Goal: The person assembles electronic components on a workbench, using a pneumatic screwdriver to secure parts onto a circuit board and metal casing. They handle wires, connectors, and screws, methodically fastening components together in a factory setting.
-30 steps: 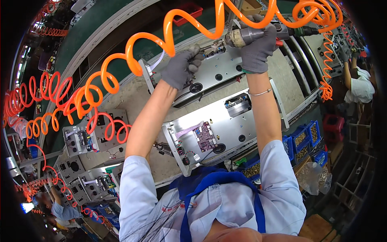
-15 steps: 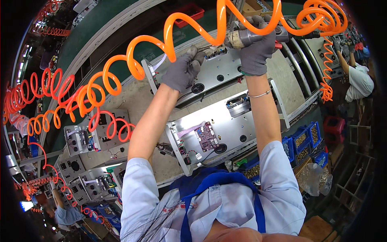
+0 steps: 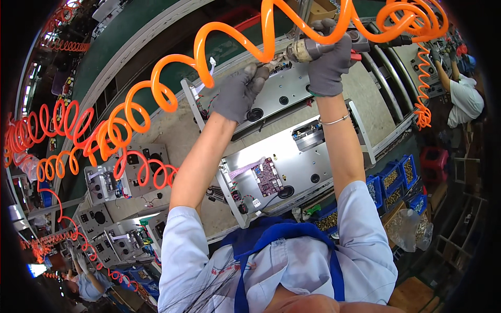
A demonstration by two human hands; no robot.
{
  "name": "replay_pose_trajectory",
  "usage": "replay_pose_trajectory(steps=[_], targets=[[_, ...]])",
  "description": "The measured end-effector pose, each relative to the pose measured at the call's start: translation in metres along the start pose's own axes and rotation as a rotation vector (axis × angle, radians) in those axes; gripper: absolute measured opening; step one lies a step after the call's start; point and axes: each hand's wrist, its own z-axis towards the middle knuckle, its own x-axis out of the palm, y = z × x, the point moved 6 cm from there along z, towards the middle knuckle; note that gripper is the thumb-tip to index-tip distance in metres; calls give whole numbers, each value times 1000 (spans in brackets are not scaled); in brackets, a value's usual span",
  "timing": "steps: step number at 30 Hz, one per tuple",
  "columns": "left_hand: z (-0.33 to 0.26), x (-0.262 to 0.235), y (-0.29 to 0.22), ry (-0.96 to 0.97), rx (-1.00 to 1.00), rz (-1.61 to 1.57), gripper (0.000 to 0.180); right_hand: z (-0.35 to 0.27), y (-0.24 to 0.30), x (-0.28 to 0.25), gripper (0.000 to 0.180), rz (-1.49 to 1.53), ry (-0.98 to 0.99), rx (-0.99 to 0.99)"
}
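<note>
A pale workbench (image 3: 172,130) carried the work. Under the left hand (image 3: 237,94) and right hand (image 3: 329,62) lay a long metal panel (image 3: 292,88) with round holes. Nearer the body, between the forearms, a second metal panel (image 3: 297,161) lay flat, bearing a purple circuit board (image 3: 267,175). Left of the left arm sat smaller metal units (image 3: 112,180). Beyond the right elbow stood blue bins of screws (image 3: 396,180).
</note>
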Motion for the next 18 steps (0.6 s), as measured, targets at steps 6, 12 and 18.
replay_pose_trajectory(steps=[6, 12, 18], targets=[[16, -9, 4, 156, -65, 107, 25, 7, -5, -13, 23, 30, -88, 103], [15, -8, 2, 185, -103, 207, 25, 9, -1, -20, 26, 17, -198, 100], [7, 0, -3, 224, -5, 441, 29, 15, -5, -29, 30, 52, -224, 126]])
